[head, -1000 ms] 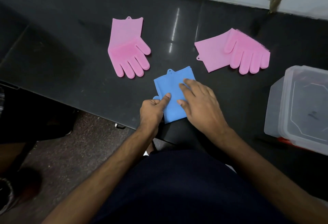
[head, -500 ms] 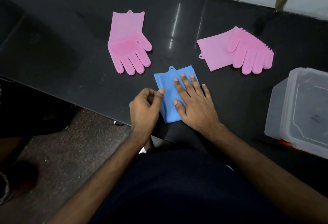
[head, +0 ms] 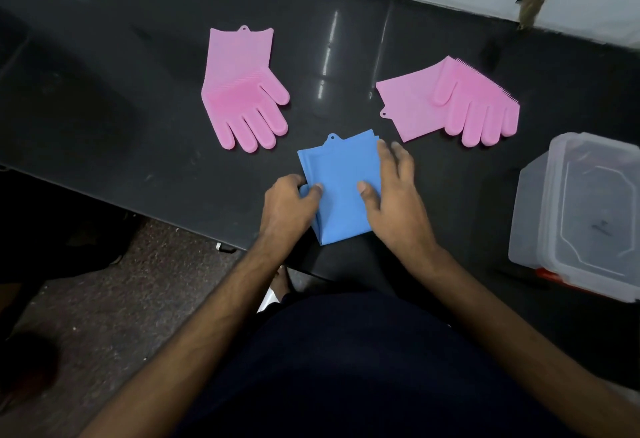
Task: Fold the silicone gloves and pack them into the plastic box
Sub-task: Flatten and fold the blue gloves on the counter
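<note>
- The folded blue silicone glove [head: 341, 188] lies on the black countertop [head: 138, 56] near its front edge, directly in front of the person, with its hanging tab pointing toward the wall.
- The left hand [head: 287, 209] pinches the glove's left edge, thumb on top and the other fingers curled beside and under it.
- The right hand [head: 394, 202] rests on the glove's right side with its fingers spread and fairly straight; its thumb presses on the blue surface while the fingertips reach the far right corner.
- One pink silicone glove [head: 242, 91] lies flat to the far left, fingers pointing toward the person.
- A second pink glove [head: 453, 105] lies to the far right, partly folded, bristles showing along its edge.
- The clear plastic box [head: 575, 215] stands at the right, well apart from the blue glove.
</note>
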